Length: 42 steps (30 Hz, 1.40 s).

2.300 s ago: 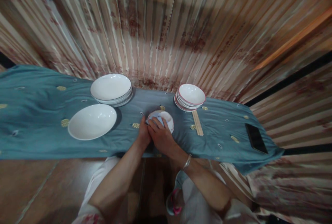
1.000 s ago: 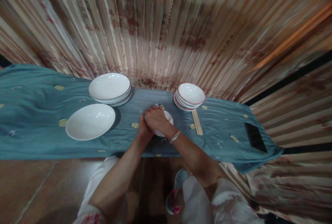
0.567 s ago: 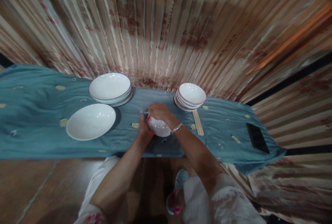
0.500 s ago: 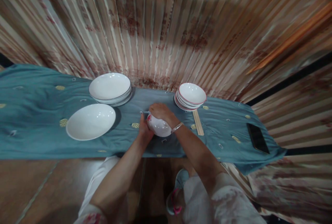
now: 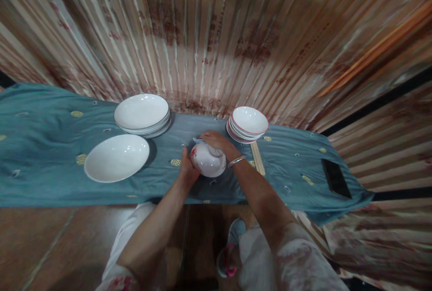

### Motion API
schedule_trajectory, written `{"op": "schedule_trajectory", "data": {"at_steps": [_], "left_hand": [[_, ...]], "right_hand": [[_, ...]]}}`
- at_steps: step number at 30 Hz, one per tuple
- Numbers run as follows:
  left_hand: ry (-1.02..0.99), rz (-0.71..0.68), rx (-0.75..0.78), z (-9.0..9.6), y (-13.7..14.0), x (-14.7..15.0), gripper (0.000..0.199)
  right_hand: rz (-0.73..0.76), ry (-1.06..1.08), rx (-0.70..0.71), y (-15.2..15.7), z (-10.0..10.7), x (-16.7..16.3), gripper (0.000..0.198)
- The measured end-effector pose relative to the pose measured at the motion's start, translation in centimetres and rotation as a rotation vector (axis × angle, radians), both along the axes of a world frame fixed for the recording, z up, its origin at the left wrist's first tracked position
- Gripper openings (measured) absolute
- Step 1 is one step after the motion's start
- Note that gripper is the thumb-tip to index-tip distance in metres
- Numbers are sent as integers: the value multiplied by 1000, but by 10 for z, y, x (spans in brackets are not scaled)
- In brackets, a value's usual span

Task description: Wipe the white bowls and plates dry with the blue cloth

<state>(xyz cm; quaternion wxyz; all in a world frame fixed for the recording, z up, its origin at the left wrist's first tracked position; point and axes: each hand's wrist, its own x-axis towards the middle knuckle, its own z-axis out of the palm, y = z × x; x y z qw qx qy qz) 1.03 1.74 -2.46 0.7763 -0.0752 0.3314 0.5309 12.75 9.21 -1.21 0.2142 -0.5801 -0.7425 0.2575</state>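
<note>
Over the near middle of the table I hold a small white bowl (image 5: 208, 163) with red flower decoration. It is tilted, its rounded outer side facing me. My left hand (image 5: 189, 165) grips the bowl's left side, thumb up along it and fingers underneath, partly hidden. At the far side of the bowl, my right hand (image 5: 219, 142) has its fingers curled, with a bit of light blue-white cloth (image 5: 198, 141) showing by the fingertips. How much cloth lies inside the hand is hidden. A silver bracelet circles my right wrist.
A stack of white plates (image 5: 141, 112) stands back left, with a large white bowl (image 5: 116, 159) before it. Red-rimmed bowls (image 5: 250, 121) are stacked back right, beside wooden chopsticks (image 5: 258, 159). A black phone (image 5: 335, 178) lies far right on the blue-green tablecloth (image 5: 50, 156). Curtains hang behind.
My right hand has shifted slightly right and up along the bowl, uncovering more of its surface. More of the light cloth shows by the fingertips. My left hand keeps its grip.
</note>
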Motion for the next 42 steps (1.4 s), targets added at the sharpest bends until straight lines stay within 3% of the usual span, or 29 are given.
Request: {"op": "schedule_trajectory", "data": {"at_steps": [5, 14, 23, 28, 33, 42], "left_hand": [[40, -23, 6, -6, 0, -2, 66], [-10, -22, 21, -7, 0, -2, 69], [2, -48, 63, -16, 2, -4, 68], [22, -40, 44, -8, -1, -3, 69], [31, -14, 9, -1, -2, -1, 68], [-3, -5, 28, -7, 0, 0, 70]], "right_hand": [[6, 38, -131, 2, -1, 16, 28], [-106, 195, -158, -12, -11, 31, 39], [-258, 340, -112, -28, -35, 40, 45], [-310, 378, -84, -34, -46, 42, 44], [-342, 379, -52, -44, -48, 44, 41], [-358, 297, 32, -73, -47, 42, 45]]}}
